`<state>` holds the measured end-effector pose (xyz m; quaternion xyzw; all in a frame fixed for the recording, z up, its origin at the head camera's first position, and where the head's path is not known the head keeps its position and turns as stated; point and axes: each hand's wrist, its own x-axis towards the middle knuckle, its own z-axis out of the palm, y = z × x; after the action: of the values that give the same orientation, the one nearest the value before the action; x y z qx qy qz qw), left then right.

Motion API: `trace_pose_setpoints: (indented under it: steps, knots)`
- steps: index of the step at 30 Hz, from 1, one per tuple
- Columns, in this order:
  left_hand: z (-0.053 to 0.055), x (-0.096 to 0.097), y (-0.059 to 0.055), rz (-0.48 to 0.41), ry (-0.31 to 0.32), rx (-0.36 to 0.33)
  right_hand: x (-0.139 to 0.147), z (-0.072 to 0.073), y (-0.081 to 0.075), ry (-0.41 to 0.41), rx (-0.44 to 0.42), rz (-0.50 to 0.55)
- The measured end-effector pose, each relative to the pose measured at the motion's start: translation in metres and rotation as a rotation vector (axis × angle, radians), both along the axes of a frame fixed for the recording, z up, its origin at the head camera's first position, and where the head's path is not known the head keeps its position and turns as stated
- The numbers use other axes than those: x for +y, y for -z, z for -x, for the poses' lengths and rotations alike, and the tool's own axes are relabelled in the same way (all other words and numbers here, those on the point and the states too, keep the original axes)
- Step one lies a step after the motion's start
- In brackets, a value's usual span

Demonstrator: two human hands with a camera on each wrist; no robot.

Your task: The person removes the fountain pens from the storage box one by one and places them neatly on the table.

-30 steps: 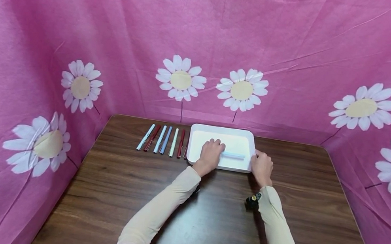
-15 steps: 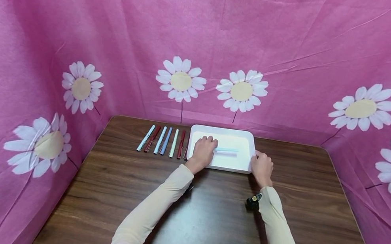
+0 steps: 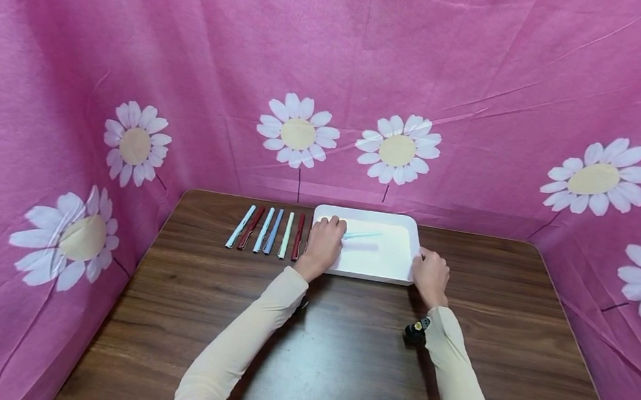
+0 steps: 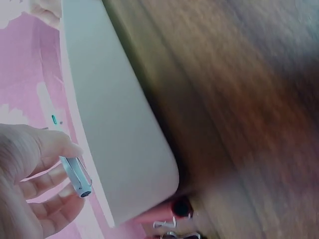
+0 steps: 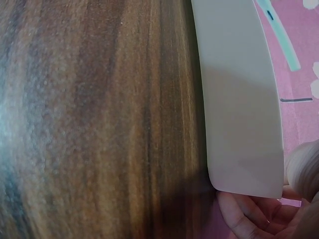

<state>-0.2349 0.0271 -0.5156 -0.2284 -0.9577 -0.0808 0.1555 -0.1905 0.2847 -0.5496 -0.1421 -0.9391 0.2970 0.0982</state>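
My left hand point(image 3: 324, 243) is over the left part of the white tray point(image 3: 390, 266). It pinches a light blue pen point(image 3: 362, 235) near one end, the rest of the pen pointing right above the tray floor. In the left wrist view the pen's clip end point(image 4: 77, 177) shows between thumb and fingers, higher than the tray's rim. At the tray's right end, my right hand point(image 3: 431, 277) grips the wall. The right wrist view shows its fingers point(image 5: 244, 214) against the outer side, and the far part of the pen point(image 5: 284, 40) beyond the rim.
Left of the tray, several pens lie side by side on the wooden table point(image 3: 350, 359): light blue point(image 3: 240, 226), dark red point(image 3: 250, 228), blue point(image 3: 273, 231), pale green point(image 3: 286, 235) and another dark red one point(image 3: 298, 237). A pink flowered cloth point(image 3: 476, 60) hangs behind.
My left hand has moved left across the tray, taking the light blue pen with it; the pen is now higher and slightly tilted. My right hand stays at the tray's right end.
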Motion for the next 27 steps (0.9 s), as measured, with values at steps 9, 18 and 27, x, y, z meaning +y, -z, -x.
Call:
trace_pose_setpoints:
  steps: [9,18,27]
  knots:
    - [0.006,-0.03,-0.003,-0.067,-0.009,0.05,0.0,0.0,-0.002,0.013,-0.026,0.009]
    - [0.01,-0.07,-0.003,-0.133,-0.067,0.066,0.001,0.002,-0.005,-0.001,-0.034,0.007]
    - [0.013,-0.106,-0.007,-0.169,-0.138,-0.031,0.003,0.0,-0.002,0.0,-0.042,0.006]
